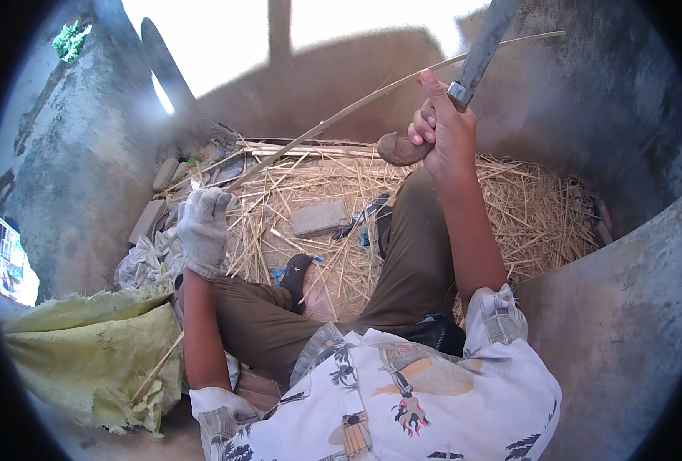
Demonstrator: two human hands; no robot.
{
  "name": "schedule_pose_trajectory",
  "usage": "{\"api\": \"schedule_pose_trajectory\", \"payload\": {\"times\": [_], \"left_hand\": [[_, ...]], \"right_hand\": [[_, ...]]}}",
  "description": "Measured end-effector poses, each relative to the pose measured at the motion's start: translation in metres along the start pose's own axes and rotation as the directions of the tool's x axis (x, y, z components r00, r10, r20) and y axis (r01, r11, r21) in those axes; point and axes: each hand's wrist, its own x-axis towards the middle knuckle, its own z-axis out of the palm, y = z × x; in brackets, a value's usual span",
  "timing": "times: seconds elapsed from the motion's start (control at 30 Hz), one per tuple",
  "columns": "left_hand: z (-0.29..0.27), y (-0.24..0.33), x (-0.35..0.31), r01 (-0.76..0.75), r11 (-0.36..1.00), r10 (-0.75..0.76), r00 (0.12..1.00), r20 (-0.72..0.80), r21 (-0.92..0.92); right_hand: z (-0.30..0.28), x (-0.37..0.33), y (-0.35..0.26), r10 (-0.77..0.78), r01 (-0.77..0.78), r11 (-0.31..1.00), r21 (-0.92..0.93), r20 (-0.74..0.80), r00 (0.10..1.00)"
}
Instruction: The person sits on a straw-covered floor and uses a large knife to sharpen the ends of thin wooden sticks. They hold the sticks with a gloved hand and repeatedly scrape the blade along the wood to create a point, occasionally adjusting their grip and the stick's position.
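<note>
My left hand (202, 230), in a pale work glove, is closed around the lower end of a long thin bamboo strip (325, 125). From there the strip bows up and rightward across the view, passing the raised fingertip of my right hand (444, 127). That bare hand grips the curved wooden handle (399, 150) of a big knife. The long grey blade (488, 48) points up and away, past the far end of the strip's curve. Whether the strip touches the blade or only passes behind it, I cannot tell.
Shavings and split strips (525, 207) litter the floor around my legs. A brick (319, 219) lies between them and my dark shoe (297, 273). A yellow-green woven sack (95, 353) is at my left. Concrete walls (610, 100) stand close around.
</note>
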Motion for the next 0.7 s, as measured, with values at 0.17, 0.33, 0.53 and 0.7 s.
{"api": "schedule_pose_trajectory", "payload": {"times": [0.17, 0.33, 0.53, 0.7], "left_hand": [[0.046, 0.013, -0.012, -0.084, 0.996, 0.084, 0.993, 0.082, 0.001], [0.066, 0.033, -0.013, -0.107, 0.990, 0.127, 0.954, 0.270, -0.086], [0.043, 0.084, 0.054, 0.033, 0.928, 0.075, 0.959, 0.273, -0.370], [0.037, 0.124, 0.099, 0.502, 0.600, 0.109, 0.719, 0.686, -0.622]], "right_hand": [[0.024, 0.017, 0.016, 0.025, -0.037, 0.995, 0.096, 0.120, 0.992], [0.021, 0.001, 0.061, 0.098, -0.108, 0.993, 0.036, 0.218, 0.971], [0.024, -0.009, 0.083, 0.247, -0.294, 0.953, 0.072, 0.374, 0.894], [0.021, -0.015, 0.079, 0.275, -0.299, 0.954, -0.001, 0.401, 0.874]]}}
